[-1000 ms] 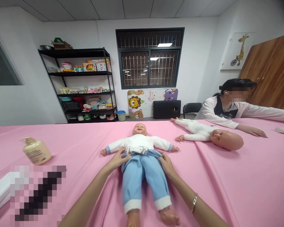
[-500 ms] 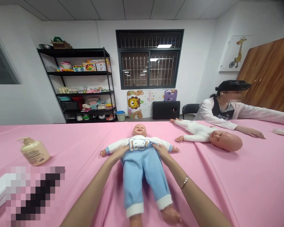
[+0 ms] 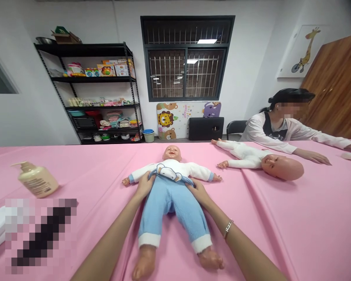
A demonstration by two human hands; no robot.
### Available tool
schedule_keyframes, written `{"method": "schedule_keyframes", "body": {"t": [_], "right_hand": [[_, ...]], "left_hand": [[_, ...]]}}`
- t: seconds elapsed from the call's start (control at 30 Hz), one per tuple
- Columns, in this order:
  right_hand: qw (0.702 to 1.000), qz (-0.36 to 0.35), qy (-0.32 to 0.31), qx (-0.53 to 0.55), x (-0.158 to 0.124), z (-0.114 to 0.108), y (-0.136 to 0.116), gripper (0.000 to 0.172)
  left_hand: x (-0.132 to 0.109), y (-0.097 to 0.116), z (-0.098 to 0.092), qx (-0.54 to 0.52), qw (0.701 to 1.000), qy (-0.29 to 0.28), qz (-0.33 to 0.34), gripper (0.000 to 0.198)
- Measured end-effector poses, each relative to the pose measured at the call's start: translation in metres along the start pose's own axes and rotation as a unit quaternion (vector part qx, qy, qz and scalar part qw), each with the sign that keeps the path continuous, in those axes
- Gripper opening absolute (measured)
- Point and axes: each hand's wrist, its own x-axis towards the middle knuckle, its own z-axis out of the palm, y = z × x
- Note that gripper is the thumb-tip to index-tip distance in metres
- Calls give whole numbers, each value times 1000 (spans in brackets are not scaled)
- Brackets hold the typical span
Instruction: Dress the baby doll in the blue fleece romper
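Left hand and right hand, fingers curled in, both grip the waistband of the blue trousers, worn by the doll lying face-up on pink cloth; pump bottle out left.

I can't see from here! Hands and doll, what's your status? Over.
Left hand, right hand: gripping blue pants at waist. Doll: face-up, arms spread. Second doll: lying apart, to the right.

On the table, bottle left, first doll central, second doll right
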Motion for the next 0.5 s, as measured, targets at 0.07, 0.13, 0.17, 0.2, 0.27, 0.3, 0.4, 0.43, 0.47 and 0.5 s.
{"method": "schedule_keyframes", "body": {"t": [0.07, 0.13, 0.17, 0.2, 0.27, 0.3, 0.4, 0.43, 0.47, 0.5], "right_hand": [[1000, 4, -5, 4, 1, -1, 0, 37], [1000, 8, -1, 10, 2, 0, 2, 39], [1000, 10, 4, 11, 3, 1, 3, 40], [1000, 13, 10, 12, 4, 1, 5, 41], [999, 17, 26, 8, 4, 3, 9, 42], [999, 18, 36, 5, 4, 3, 12, 43], [996, 7, 84, -41, 2, 5, 19, 42], [993, -2, 103, -65, 2, 5, 21, 42], [988, -10, 124, -90, 1, 5, 23, 42], [983, -16, 146, -111, 1, 5, 24, 44]], "left_hand": [[-4, -2, 3, -47, 998, -28, -20, 38], [-8, -2, 2, -82, 994, -63, -44, 46], [-9, -1, 0, -88, 992, -79, -53, 48], [-10, 0, -2, -80, 990, -93, -63, 50], [-10, 2, -8, -24, 990, -111, -86, 51], [-10, 3, -11, 9, 989, -112, -95, 51], [-11, 8, -19, 47, 988, -109, -98, 46], [-11, 10, -21, 21, 989, -116, -91, 44], [-12, 12, -22, -20, 988, -130, -87, 43], [-13, 13, -22, -71, 983, -146, -90, 42]]}}
